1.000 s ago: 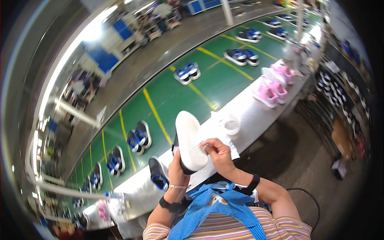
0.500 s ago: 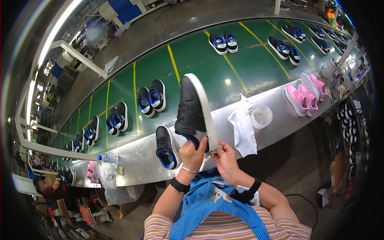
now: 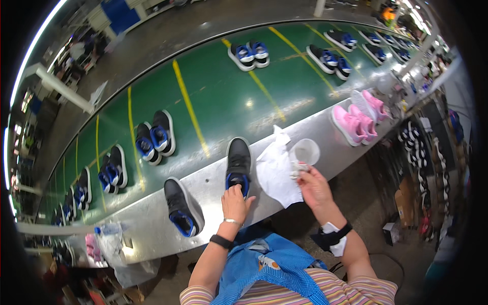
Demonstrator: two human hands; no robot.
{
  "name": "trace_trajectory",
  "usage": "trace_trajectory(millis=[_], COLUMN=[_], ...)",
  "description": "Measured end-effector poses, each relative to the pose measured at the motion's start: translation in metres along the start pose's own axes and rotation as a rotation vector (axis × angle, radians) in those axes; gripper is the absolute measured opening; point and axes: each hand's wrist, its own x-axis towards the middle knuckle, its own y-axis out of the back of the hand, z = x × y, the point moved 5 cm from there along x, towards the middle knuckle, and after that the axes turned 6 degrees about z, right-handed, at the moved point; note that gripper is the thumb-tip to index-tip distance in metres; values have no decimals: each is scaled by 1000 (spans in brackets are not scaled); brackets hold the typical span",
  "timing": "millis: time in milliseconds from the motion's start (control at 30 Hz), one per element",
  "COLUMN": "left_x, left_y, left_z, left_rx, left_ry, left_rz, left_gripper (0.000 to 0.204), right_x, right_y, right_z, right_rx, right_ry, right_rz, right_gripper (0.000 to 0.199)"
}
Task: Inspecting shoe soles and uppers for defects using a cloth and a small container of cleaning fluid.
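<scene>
My left hand (image 3: pixel 235 206) grips the heel opening of a black shoe (image 3: pixel 238 155) with blue lining, its fingers reaching inside. The shoe stands sole down on the metal ledge (image 3: pixel 211 181), toe pointing away from me. Between the fingertips of my right hand (image 3: pixel 316 191) is a small crumpled whitish rag (image 3: pixel 300 171), just in front of a translucent plastic bowl (image 3: pixel 307 149). A white cloth (image 3: pixel 276 170) lies between the shoe and the bowl. Left of my left hand rests another black shoe (image 3: pixel 178 201), matching and apart from the first.
Beyond the ledge runs a green conveyor belt (image 3: pixel 213 86) with yellow lines, carrying several pairs of black-and-blue shoes (image 3: pixel 154 136). Pink shoes (image 3: pixel 355 122) stand on the ledge at right. At left are a bottle (image 3: pixel 108 230) and clear plastic bag (image 3: pixel 109 246).
The shoe came down from a raised, tilted position onto the ledge, still in my left hand. My right hand moved away from its sole, rightward to the bowl. My view shifted to the right.
</scene>
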Motion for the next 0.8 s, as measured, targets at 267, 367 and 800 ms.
trace_trajectory(millis=[267, 367, 800], left_x=[-92, -99, -189], left_y=[54, 72, 55], left_z=[-117, -140, -144], left_rx=[447, 85, -979], left_ry=[273, 487, 1053], left_rz=[102, 247, 514], left_gripper=[34, 35, 30], right_x=[-47, -60, -107], right_y=[-44, -75, -153], right_z=[51, 102, 220], right_rx=[-122, -367, -942], right_ry=[-243, -259, 613], right_rz=[-124, -339, -1256], right_gripper=[24, 25, 30])
